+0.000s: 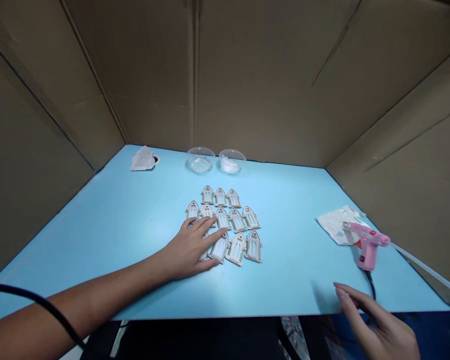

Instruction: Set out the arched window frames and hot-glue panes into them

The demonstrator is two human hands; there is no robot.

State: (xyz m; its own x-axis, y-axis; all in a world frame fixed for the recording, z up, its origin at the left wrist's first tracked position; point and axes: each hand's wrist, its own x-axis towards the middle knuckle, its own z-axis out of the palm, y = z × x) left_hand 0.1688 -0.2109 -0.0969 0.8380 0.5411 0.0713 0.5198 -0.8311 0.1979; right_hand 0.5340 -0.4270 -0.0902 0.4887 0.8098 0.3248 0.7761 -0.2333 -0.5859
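Several small arched window-shaped pieces lie in three rows on the light blue table. My left hand rests with its fingers spread over the left end of the lower rows, touching the pieces and partly hiding some. Over the table's front edge at the right, my right hand is held with thumb and forefinger close together; whether anything is between them cannot be made out. Beyond it a pink glue gun with a long clear glue stick sits by a white sheet.
Two clear round bowls with whitish contents stand at the back. A torn paper lies at the back left beside a hole. Cardboard walls enclose the table; a black cable crosses above my left forearm.
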